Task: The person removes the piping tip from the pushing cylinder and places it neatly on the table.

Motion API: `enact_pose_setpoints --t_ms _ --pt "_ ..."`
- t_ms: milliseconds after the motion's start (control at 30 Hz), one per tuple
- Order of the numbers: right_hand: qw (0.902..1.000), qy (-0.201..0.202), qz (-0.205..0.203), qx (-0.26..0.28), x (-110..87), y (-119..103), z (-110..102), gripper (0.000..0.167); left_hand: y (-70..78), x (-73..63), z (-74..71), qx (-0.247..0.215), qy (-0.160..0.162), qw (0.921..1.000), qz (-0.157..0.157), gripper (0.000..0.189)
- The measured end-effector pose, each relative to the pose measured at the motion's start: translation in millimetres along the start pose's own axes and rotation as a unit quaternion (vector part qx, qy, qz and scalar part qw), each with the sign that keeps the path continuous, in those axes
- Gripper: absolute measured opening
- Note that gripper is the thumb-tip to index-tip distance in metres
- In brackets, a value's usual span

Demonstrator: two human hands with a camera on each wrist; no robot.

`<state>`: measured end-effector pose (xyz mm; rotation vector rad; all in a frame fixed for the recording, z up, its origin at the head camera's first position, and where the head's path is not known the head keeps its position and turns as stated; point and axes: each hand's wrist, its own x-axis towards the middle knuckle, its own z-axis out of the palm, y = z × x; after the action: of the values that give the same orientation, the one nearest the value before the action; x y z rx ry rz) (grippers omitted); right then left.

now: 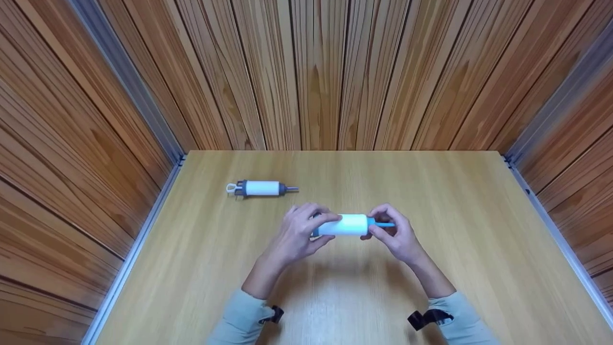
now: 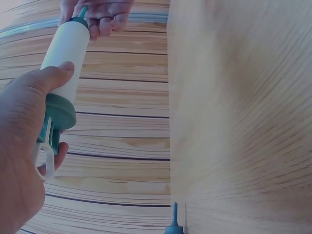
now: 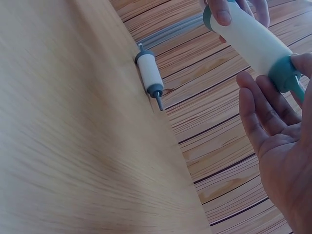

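A hand balloon pump point(image 1: 353, 224), a white cylinder with teal ends, is held level above the table between the two hands. The left hand point(image 1: 298, 235) grips its barrel towards the handle end, thumb lying along the white part in the left wrist view. The white loop handle point(image 2: 47, 163) sits close against the teal collar point(image 2: 61, 112). At the opposite end the right hand point(image 1: 396, 234) pinches the teal cap point(image 3: 282, 73) at the base of the thin nozzle point(image 1: 385, 224).
A second balloon pump point(image 1: 262, 188), white with grey-blue ends, lies on the wooden table point(image 1: 455, 191) beyond the left hand, nozzle pointing right. Wood-panelled walls point(image 1: 318, 72) and metal rails point(image 1: 139, 239) enclose the table at the back and sides.
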<state>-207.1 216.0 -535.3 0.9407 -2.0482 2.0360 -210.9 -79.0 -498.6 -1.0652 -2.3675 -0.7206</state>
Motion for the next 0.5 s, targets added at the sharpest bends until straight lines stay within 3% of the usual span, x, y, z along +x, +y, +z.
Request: enact_pose_setpoints --t_ms 500 --pt "0.9994 0.017 -0.031 -0.005 -4.4 -8 1 0.026 11.1 1.6 -3.9 -0.008 0.002 1.0 0.005 0.042"
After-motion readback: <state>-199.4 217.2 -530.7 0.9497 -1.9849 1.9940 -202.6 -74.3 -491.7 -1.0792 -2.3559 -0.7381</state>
